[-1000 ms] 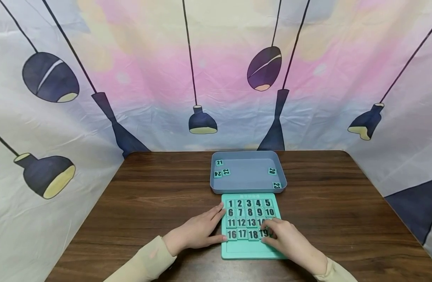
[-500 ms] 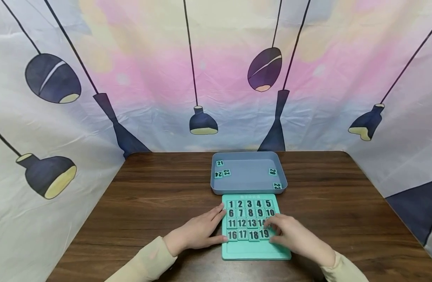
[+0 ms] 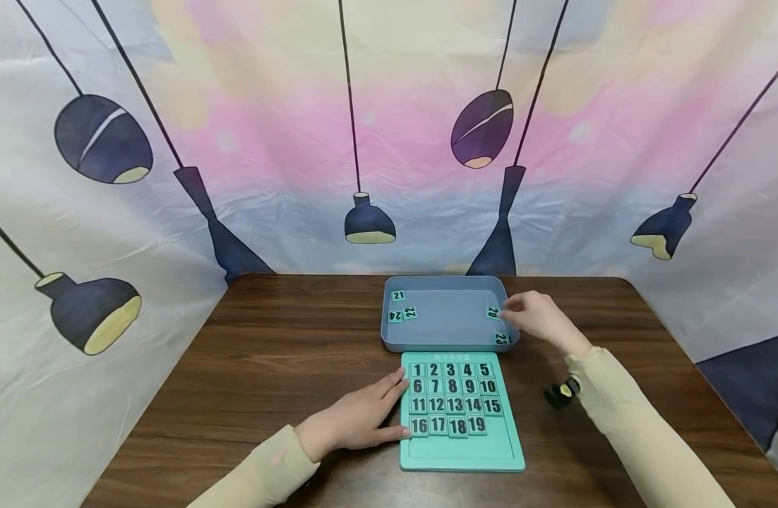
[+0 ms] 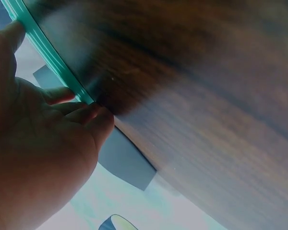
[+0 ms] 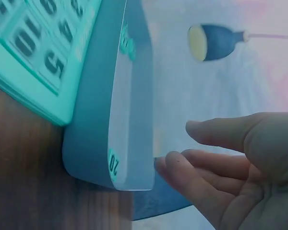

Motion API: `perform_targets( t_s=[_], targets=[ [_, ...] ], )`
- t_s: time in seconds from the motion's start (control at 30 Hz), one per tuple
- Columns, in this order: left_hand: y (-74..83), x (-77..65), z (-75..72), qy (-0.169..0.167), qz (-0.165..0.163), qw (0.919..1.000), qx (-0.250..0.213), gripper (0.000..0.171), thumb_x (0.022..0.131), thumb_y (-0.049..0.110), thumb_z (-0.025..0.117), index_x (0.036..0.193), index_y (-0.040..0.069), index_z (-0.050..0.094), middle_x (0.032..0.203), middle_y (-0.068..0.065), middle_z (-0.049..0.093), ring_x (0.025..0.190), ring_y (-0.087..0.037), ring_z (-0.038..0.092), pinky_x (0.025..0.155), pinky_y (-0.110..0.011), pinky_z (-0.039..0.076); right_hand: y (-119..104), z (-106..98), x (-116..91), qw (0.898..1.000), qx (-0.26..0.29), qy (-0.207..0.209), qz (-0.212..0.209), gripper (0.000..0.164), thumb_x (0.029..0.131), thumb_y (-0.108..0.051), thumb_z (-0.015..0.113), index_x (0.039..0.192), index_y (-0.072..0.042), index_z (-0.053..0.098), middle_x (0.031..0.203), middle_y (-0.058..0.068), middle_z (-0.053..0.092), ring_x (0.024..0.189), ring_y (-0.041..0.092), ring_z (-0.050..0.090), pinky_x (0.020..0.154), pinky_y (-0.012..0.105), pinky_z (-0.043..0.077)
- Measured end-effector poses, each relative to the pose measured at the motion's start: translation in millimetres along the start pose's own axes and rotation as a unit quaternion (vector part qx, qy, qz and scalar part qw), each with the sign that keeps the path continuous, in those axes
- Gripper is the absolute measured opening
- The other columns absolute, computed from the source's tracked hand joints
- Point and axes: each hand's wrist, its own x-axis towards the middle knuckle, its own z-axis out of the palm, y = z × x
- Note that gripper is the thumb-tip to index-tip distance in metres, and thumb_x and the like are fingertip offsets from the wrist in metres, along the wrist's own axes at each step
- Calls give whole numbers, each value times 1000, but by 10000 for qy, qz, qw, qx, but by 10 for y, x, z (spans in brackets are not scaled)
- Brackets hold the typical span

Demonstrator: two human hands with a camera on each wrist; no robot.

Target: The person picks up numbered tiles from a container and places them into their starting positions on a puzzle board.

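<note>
My left hand (image 3: 358, 415) lies with straight fingers along the left edge of a mint-green number board (image 3: 459, 455). Numbered tiles 1 to 19 fill its rows in order, with bare space right of 19 and below. At the right wall of a blue-grey tray (image 3: 446, 300), my right hand (image 3: 539, 321) hovers beside the 20 tile (image 3: 493, 312). The right wrist view shows thumb and fingers (image 5: 182, 172) apart, nothing between them. Tile 23 (image 3: 500, 339) lies by the front right corner. Tiles 21 (image 3: 398, 295), 24 (image 3: 395, 316) and 22 (image 3: 410, 312) lie at the tray's left.
The tray stands directly behind the board on a dark brown wooden table (image 3: 287, 339). Behind the table hangs a pastel cloth (image 3: 287, 141) printed with lamps. A dark wrist camera (image 3: 562, 393) sits under my right sleeve.
My right hand has left the board near tile 19 and moved back and right to the tray, uncovering tile 15. My left hand stays at the board's edge.
</note>
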Motion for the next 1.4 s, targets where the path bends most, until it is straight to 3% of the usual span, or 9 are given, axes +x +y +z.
perform_targets(
  t_s=[0.17, 0.27, 0.4, 0.5, 0.7, 0.83, 0.97, 1.1, 1.4],
  targets=[
    [4, -9, -2, -14, 8, 10000, -25, 84, 100, 64, 45, 160, 8, 26, 168, -11, 16, 151, -24, 25, 113, -42, 36, 57, 41, 287, 9990, -64, -379, 220, 40, 102, -25, 60, 121, 10, 67, 103, 25, 69, 87, 30, 68, 74, 42, 54],
    [0, -12, -7, -20, 16, 10000, -37, 84, 100, 63, 45, 161, 8, 26, 168, -11, 16, 151, -24, 25, 113, -42, 37, 87, 106, 410, 9980, -163, -559, 238, 31, 102, -22, 59, 88, 4, 69, 68, 12, 56, 59, 19, 52, 59, 34, 43],
    [-6, -6, -13, -22, 51, 10000, -40, 83, 101, 62, 45, 161, 8, 26, 168, -10, 15, 151, -24, 25, 113, -42, 37, 124, 218, 510, 9972, -401, -600, 220, 46, 101, -19, 60, 60, -16, 39, 56, -4, 21, 49, 11, 21, 51, 29, 27],
    [-1, -2, -13, -6, 66, 10000, -9, 83, 101, 62, 46, 161, 9, 26, 168, -10, 15, 151, -24, 25, 113, -41, 37, 142, 295, 545, 9966, -617, -505, 192, 54, 100, -17, 62, 57, -20, 29, 53, -6, 18, 47, 10, 19, 50, 28, 26],
    [2, 1, -17, 13, 19, 10000, 63, 83, 101, 62, 46, 161, 9, 25, 168, -10, 15, 151, -24, 25, 114, -41, 36, 114, 424, 589, 9951, -921, -351, -126, 42, 100, -15, 61, 63, -8, 45, 57, 4, 35, 51, 14, 29, 54, 31, 31],
    [0, -5, -10, -11, 4, 10000, 38, 83, 101, 63, 46, 161, 8, 25, 168, -10, 15, 151, -24, 25, 114, -41, 36, 84, 485, 584, 9941, -819, -422, -570, 27, 101, -12, 61, 114, 11, 64, 103, 25, 66, 82, 30, 64, 74, 43, 52],
    [-1, -7, -11, -12, -16, 10000, 37, 84, 100, 63, 46, 161, 8, 26, 168, -10, 15, 151, -23, 25, 114, -41, 36, 93, 533, 585, 9938, -575, -490, -814, 43, 100, -9, 62, 138, 9, 55, 133, 28, 59, 114, 42, 62, 90, 51, 52],
    [1, -6, -20, 0, -27, 10000, 40, 84, 100, 63, 46, 161, 8, 26, 168, -10, 16, 151, -24, 25, 113, -41, 36, 110, 583, 613, 9975, -441, -174, -533, 46, 98, -12, 65, 137, 11, 55, 130, 30, 59, 109, 40, 63, 88, 51, 53],
    [14, -10, -16, -46, -51, 10000, -2, 84, 100, 64, 45, 161, 9, 26, 168, -9, 15, 151, -23, 24, 114, -41, 36, 87, 701, 717, 9992, -356, -47, 157, 26, 92, -16, 74, 101, 8, 71, 76, 10, 66, 63, 18, 53, 63, 34, 45]
  ],
)
